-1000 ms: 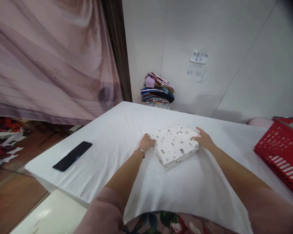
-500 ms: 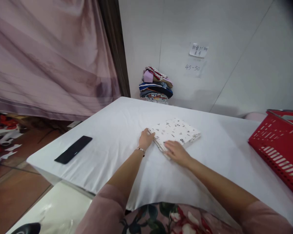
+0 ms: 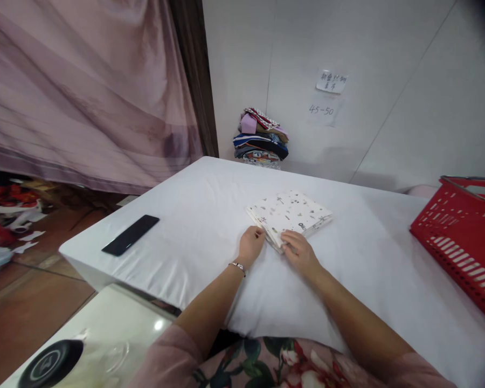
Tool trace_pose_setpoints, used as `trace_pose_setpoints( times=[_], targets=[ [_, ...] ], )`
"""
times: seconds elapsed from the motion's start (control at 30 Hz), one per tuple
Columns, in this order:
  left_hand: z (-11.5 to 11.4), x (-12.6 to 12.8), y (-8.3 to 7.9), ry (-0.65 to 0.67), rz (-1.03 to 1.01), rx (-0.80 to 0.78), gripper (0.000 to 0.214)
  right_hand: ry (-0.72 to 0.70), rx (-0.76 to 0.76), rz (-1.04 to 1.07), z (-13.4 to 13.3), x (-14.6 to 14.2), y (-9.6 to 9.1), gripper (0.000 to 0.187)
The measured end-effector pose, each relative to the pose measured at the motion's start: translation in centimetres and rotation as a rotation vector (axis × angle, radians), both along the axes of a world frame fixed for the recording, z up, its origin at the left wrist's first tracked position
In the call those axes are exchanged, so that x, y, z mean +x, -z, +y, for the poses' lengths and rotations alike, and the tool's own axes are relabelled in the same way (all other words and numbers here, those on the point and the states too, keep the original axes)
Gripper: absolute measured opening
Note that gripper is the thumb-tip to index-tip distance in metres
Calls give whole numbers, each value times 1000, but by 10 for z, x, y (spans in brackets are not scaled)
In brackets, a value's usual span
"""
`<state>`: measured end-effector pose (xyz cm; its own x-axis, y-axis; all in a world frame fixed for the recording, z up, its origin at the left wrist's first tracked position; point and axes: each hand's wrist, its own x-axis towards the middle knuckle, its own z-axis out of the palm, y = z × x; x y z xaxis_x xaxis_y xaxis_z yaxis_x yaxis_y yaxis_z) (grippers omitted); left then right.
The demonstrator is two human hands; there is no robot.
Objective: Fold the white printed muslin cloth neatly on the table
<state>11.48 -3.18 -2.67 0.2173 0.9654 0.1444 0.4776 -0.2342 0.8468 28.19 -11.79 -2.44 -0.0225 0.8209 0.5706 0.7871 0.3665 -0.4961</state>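
A folded white cloth (image 3: pixel 293 210) with small scattered prints lies on the white-covered table (image 3: pixel 194 215), one corner turned toward me. My left hand (image 3: pixel 251 245) is at its near left edge, fingers curled in a pinch on the layered fabric. At the near corner, my right hand (image 3: pixel 302 252) has its fingers bent over the cloth and touching it, the thumb close to the edge. The layers show along the near left side, and the cloth's underside is hidden.
A black phone-like slab (image 3: pixel 131 235) lies on the table's left part. The red plastic basket (image 3: pixel 461 237) stands at the right edge. Folded fabrics (image 3: pixel 261 137) are stacked by the wall beyond the table. A white surface with a black round object (image 3: pixel 52 364) is at lower left.
My left hand has slid along the cloth's near left edge, toward me and the near corner. My right hand has shifted slightly right, its fingers now more bent at the corner.
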Motion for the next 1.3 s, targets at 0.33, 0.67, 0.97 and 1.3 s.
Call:
trace_pose_setpoints(
  times=[0.33,0.67,0.97,1.3],
  targets=[
    [-50,7,-2,205,86,77,10,-91,42,-107,2,8,3,25],
    [-51,11,-1,159,102,104,11,-19,-34,142,8,5,1,19],
    [-53,18,-13,206,202,169,24,-67,-20,65,7,10,1,21],
    [-51,16,-9,280,297,238,16,-41,98,-6,7,14,1,25]
  ],
)
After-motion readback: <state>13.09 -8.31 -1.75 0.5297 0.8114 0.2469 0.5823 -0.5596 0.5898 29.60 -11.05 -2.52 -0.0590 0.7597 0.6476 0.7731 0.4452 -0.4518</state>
